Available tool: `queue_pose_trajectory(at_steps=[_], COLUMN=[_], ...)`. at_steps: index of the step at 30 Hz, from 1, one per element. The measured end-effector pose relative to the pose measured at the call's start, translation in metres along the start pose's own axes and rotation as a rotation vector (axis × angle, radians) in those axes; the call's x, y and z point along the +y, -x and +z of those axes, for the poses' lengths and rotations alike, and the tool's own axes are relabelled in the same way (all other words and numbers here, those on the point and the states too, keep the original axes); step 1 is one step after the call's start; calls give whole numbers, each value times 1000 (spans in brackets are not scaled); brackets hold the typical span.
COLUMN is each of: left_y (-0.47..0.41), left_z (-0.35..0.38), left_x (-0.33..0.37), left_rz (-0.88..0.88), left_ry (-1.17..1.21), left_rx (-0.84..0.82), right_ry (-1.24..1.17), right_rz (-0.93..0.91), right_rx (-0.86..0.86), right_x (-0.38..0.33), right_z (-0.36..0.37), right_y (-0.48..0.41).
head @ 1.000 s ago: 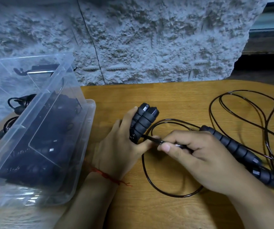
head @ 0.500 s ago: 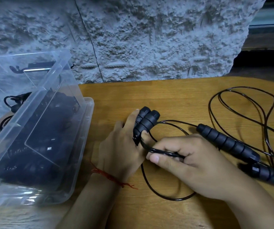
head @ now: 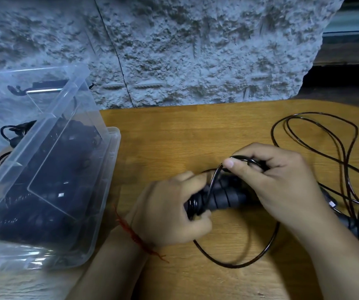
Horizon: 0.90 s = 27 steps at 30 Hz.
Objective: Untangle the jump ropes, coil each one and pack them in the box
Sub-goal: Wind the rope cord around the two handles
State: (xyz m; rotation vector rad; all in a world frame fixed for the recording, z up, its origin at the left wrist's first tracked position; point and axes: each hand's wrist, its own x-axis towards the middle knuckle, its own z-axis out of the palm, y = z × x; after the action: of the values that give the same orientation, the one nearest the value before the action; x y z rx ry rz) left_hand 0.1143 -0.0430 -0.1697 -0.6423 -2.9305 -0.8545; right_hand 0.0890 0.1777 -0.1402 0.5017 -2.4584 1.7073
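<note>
I see left hand curled tight round paired ribbed black foam handles, mid-table, right of clear plastic box; right hand pinches thin glossy black cord. Cord looks light, springy, slick: I'd grip the foam, hold loops taut

We see two black ribbed handles lying side by side, crosswise. Their thin black cord is wound round the left end, arches over them and loops toward us. A second rope sprawls in loose loops at right. The clear box at left holds dark coiled ropes.
</note>
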Motion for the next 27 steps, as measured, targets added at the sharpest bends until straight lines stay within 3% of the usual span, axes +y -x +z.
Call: queue_pose_trajectory(at_steps=[5, 8, 10, 12, 14, 15, 17, 21, 24, 27], left_y=[15, 3, 1, -17, -22, -10, -12, 10, 7, 6], left_z=[-5, -11, -11, 6, 7, 0, -2, 15, 11, 14], left_x=[8, 9, 14, 22, 39, 47, 47, 3, 7, 8], left_rz=[188, 75, -10, -85, -61, -26, 20, 272, 205, 64], left_ry=[39, -21, 232, 768, 766, 678, 721, 342, 510, 604], left_rx=[37, -40, -224, -134, -204, -187, 61, 255, 342, 445], right_ry=[-47, -144, -263, -323, -314, -315, -334, -185, -212, -186], right_rz=[112, 197, 275, 286, 268, 251, 172, 119, 160, 155], right_rx=[-170, -245, -323, -379, -332, -275, -171, -92, -59, -156], right_x=[8, 12, 14, 17, 22, 24, 28, 30, 26, 23], right_z=[-8, -13, -11, -6, 1, 5, 14, 27, 28, 30], right_y=[-5, -8, -10, -11, -12, -11, -7, -3, -4, 0])
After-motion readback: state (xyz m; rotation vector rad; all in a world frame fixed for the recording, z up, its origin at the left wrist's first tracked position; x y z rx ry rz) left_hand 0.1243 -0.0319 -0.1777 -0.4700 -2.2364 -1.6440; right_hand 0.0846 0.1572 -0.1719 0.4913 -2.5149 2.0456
